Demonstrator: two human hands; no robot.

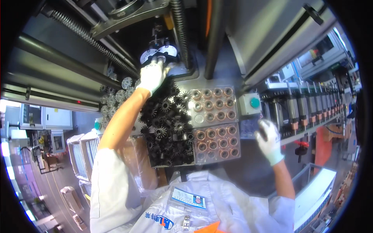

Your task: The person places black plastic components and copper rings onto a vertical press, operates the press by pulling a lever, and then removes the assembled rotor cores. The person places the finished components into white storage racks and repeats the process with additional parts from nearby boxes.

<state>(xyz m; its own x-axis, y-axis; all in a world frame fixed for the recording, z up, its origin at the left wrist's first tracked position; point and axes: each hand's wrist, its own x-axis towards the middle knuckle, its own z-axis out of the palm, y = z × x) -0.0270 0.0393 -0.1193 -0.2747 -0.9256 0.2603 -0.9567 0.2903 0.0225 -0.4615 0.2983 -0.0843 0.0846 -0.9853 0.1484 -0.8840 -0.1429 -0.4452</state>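
Factory floor and tall metal machine [134,15] frame the work, with a heap of dark toothed wheels [161,116] below, beside two clear trays [199,118] of copper-coloured rings [219,103]. Gloved left hand [152,75] reaches past the heap, fingertips at the round white plate [169,49]; I cannot tell if they hold anything. Gloved right hand [269,141] hovers loosely curled near the green button [254,103], its grip unclear.

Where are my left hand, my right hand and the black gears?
Left hand [152,76]: head view, back of the glove.
Right hand [272,144]: head view, on the white glove.
Black gears [166,123]: head view, middle of the pile.
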